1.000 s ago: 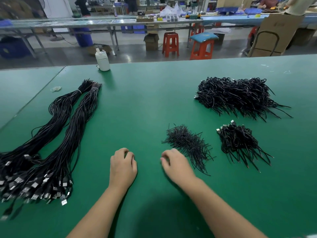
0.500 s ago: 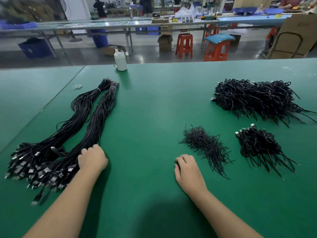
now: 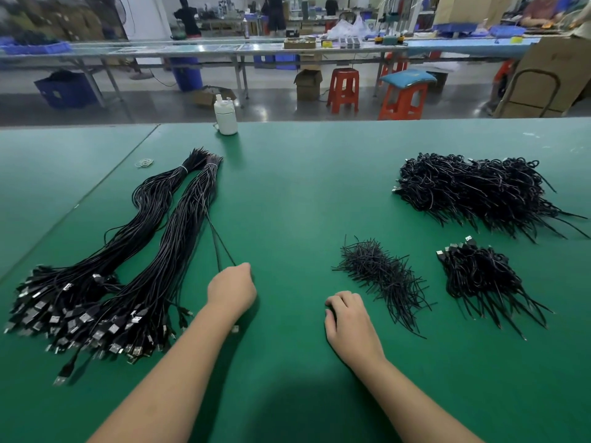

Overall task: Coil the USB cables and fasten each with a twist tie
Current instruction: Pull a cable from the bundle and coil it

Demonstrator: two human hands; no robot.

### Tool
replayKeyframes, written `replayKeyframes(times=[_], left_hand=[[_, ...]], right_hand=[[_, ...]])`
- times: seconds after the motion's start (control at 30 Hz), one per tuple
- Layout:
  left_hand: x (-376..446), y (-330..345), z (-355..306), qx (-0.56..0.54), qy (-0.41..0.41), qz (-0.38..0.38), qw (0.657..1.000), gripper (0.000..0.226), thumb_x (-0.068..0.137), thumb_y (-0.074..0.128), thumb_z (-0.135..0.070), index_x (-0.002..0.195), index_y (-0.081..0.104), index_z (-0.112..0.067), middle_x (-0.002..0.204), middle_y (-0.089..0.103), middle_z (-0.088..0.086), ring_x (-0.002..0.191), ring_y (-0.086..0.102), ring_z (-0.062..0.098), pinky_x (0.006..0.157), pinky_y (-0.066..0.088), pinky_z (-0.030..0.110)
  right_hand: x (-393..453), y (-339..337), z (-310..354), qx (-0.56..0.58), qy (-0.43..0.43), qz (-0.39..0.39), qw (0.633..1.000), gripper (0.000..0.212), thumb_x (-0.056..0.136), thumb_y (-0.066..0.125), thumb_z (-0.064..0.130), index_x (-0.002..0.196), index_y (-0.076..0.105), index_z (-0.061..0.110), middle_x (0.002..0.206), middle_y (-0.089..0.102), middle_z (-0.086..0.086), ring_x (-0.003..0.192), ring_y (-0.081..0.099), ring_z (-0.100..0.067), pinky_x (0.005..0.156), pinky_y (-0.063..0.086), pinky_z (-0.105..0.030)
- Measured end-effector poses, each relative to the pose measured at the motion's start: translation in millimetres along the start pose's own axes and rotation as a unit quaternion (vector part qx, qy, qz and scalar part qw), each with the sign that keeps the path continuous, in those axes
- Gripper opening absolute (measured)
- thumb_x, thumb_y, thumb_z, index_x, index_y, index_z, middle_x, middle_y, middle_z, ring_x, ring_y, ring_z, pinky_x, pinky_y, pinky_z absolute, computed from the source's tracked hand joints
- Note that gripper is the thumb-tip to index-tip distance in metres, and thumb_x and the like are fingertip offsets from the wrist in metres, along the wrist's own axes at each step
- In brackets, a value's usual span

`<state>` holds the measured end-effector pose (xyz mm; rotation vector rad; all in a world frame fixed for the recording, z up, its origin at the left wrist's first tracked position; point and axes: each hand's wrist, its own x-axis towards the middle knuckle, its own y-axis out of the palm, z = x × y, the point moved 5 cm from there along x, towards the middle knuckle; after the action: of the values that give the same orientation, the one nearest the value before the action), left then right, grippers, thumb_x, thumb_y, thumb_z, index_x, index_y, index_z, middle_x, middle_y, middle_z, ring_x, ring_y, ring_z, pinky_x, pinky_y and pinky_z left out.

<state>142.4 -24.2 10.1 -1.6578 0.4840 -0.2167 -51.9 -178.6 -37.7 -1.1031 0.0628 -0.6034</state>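
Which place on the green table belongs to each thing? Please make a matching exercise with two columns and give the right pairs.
Things:
1. white bottle
2. twist ties
3. uncoiled cable bundles
4. big pile of coiled cables

Places:
A. far right of the table
B. left side, plugs toward the person
C. far edge, near the middle
D. just beyond the right hand

Pairs: 1-C, 2-D, 3-B, 4-A
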Motion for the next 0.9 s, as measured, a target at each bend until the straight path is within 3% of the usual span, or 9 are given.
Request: replayKeyframes(times=[0.1,0.27,0.4,0.47,0.67,0.8,0.9], left_hand=[[-9.7,11.4,-21.8,0.017,0.025,0.043,0.999,0.031,0.089,0.039,-0.007,0.109,0.058,-0.018,0.103,0.064,0.002,0.090,0.059,0.024,0.074,0.051,0.035],[-25.7,23.7,-28.9,0.101,0.051,0.073,0.991,0.027,0.091,0.038,-0.010,0.108,0.056,-0.020,0.103,0.064,-0.001,0.091,0.059,0.023,0.070,0.047,0.032],[-40.1,25.2,-31.6,0.159,0.072,0.083,0.981,0.019,0.088,0.040,-0.003,0.086,0.052,-0.018,0.073,0.050,-0.004,0.075,0.054,0.022,0.056,0.038,0.029],[-45.6,25.1,-32.9,0.137,0.080,0.070,0.985,0.019,0.089,0.040,-0.002,0.079,0.046,-0.017,0.070,0.049,-0.003,0.070,0.051,0.022,0.056,0.033,0.029],[-56.9,28.8,-53.3,-0.004,0.142,-0.018,0.990,0.024,0.101,0.032,-0.023,0.096,0.055,-0.019,0.094,0.067,0.000,0.081,0.060,0.024,0.081,0.036,0.033],[-65.1,27.7,-74.3,-0.006,0.220,-0.048,0.974,0.034,0.089,0.033,-0.012,0.107,0.059,-0.025,0.098,0.067,-0.006,0.088,0.058,0.020,0.090,0.034,0.033],[-71.5,17.8,-85.7,0.024,0.289,-0.048,0.956,0.038,0.088,0.041,-0.004,0.114,0.057,-0.028,0.102,0.066,-0.007,0.094,0.059,0.018,0.086,0.038,0.030]], right_hand=[[0.5,0.4,-0.7,0.005,0.000,-0.002,1.000,0.015,0.097,0.051,0.020,0.107,0.062,0.015,0.104,0.052,0.007,0.100,0.043,-0.012,0.088,0.039,-0.021],[1.2,1.2,-1.7,0.012,0.003,-0.003,1.000,0.015,0.097,0.051,0.020,0.106,0.062,0.016,0.104,0.051,0.008,0.099,0.043,-0.011,0.087,0.040,-0.020],[1.1,1.3,-1.7,0.014,0.006,-0.005,1.000,0.014,0.096,0.052,0.020,0.105,0.062,0.016,0.102,0.050,0.009,0.098,0.043,-0.010,0.085,0.041,-0.022],[1.1,1.1,-1.9,0.016,0.005,-0.006,1.000,0.013,0.096,0.052,0.020,0.104,0.062,0.016,0.102,0.050,0.009,0.098,0.043,-0.010,0.085,0.042,-0.022],[2.7,-0.7,-1.2,0.022,0.011,-0.006,1.000,0.017,0.097,0.050,0.015,0.107,0.063,0.015,0.104,0.052,0.008,0.100,0.044,-0.011,0.087,0.040,-0.021],[3.2,-1.6,-0.6,0.025,0.003,0.006,1.000,0.021,0.096,0.048,0.012,0.114,0.060,0.017,0.108,0.052,0.008,0.103,0.043,-0.012,0.089,0.038,-0.021],[3.1,-1.6,-2.4,0.026,0.002,0.013,1.000,0.023,0.096,0.049,0.013,0.116,0.059,0.019,0.108,0.052,0.008,0.104,0.043,-0.011,0.091,0.039,-0.023]])
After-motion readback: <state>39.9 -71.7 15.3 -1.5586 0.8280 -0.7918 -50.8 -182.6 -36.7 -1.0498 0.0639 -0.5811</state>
